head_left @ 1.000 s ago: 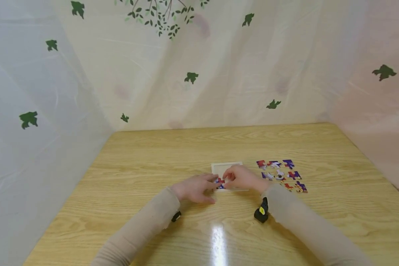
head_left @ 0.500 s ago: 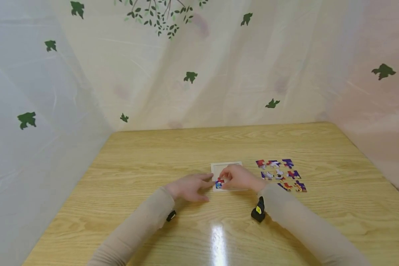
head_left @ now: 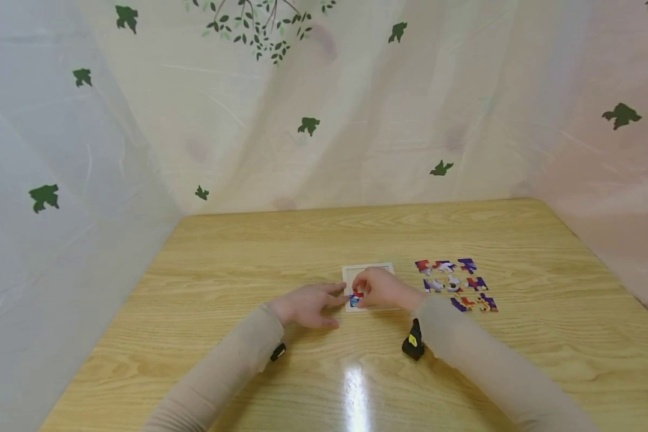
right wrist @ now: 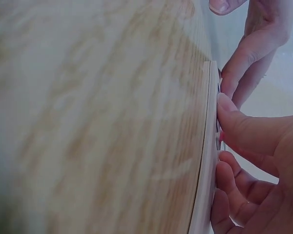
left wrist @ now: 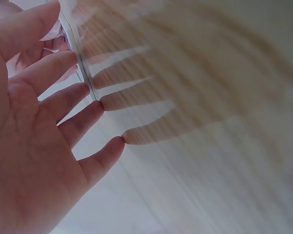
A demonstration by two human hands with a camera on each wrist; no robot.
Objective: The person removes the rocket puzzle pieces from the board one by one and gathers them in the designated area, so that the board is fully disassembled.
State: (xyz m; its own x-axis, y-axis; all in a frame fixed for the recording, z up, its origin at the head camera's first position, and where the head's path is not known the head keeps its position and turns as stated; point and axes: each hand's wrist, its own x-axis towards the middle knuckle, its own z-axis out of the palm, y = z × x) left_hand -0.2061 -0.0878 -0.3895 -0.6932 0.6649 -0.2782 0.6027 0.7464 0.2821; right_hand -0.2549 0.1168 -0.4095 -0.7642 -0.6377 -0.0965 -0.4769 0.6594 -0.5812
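A shallow white puzzle tray [head_left: 368,265] lies flat on the table. In its near left corner sits a blue and red jigsaw piece [head_left: 354,301], partly covered by fingers. My right hand [head_left: 380,288] is over the tray, thumb and fingertips pinching at a piece there. In the right wrist view, a bit of red shows between thumb and fingers of the right hand [right wrist: 256,180], just above the tray edge [right wrist: 205,161]. My left hand [head_left: 309,306] rests at the tray's left side, fingers extended. The left wrist view shows the left hand [left wrist: 44,117] with its fingers spread.
Right of the tray, several loose jigsaw pieces [head_left: 453,284] lie in rough rows, purple, red, white and orange. The wooden table [head_left: 237,252] is bounded by a pale curtain [head_left: 248,150] printed with green leaves. A black wrist device [head_left: 413,341] hangs under the right wrist.
My left hand has drawn slightly left, off the blue and red piece to the tray's side. The right hand has shifted a little left over the tray, still pinching.
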